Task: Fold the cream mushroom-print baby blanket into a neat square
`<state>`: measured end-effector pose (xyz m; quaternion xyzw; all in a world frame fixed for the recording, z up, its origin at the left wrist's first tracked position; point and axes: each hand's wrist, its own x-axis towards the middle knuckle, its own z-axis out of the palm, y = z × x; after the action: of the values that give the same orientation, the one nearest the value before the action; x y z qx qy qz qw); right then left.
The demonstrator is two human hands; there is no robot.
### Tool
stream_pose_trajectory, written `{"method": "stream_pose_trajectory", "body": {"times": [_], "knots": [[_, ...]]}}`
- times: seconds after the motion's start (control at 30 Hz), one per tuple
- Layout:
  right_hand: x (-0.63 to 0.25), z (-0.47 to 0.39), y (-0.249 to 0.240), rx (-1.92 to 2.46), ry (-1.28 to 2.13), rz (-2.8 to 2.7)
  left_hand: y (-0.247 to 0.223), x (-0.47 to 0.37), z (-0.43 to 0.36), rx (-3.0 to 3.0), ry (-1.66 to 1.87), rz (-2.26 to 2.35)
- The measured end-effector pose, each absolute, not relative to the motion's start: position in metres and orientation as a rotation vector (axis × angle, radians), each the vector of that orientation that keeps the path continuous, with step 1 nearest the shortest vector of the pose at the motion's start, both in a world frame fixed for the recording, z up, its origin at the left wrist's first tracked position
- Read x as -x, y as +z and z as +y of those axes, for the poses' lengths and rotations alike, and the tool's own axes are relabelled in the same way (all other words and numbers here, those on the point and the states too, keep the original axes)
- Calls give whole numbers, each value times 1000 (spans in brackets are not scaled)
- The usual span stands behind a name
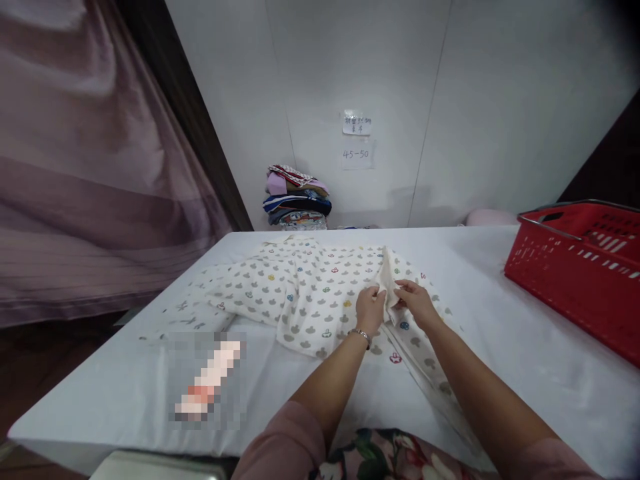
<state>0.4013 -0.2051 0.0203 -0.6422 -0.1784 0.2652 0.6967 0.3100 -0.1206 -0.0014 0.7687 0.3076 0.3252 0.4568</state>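
A white shirt printed with small grey shapes and a few coloured ones lies spread across the white table. One sleeve-like part reaches out to the left, and another part runs toward me on the right. My left hand, with a bracelet at its wrist, is closed on a raised fold of the cloth. Just to its right, my right hand pinches the same fold from the other side. The cloth between them stands up in a pale, unprinted flap. Some fingertips are hidden by the fabric.
A red plastic basket with a metal handle stands at the table's right. Folded clothes are stacked beyond the far edge, by the wall. A blurred-out item lies front left. A pink curtain hangs at left.
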Motion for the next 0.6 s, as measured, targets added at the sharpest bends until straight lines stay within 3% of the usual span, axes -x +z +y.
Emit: {"method": "stream_pose_trajectory", "body": {"times": [0.27, 0.6], "knots": [[-399, -202, 29, 1312, 781, -351, 11, -301, -128, -2279, 877, 514], [-396, -206, 44, 1381, 721, -372, 22, -302, -140, -2308, 765, 464]]}}
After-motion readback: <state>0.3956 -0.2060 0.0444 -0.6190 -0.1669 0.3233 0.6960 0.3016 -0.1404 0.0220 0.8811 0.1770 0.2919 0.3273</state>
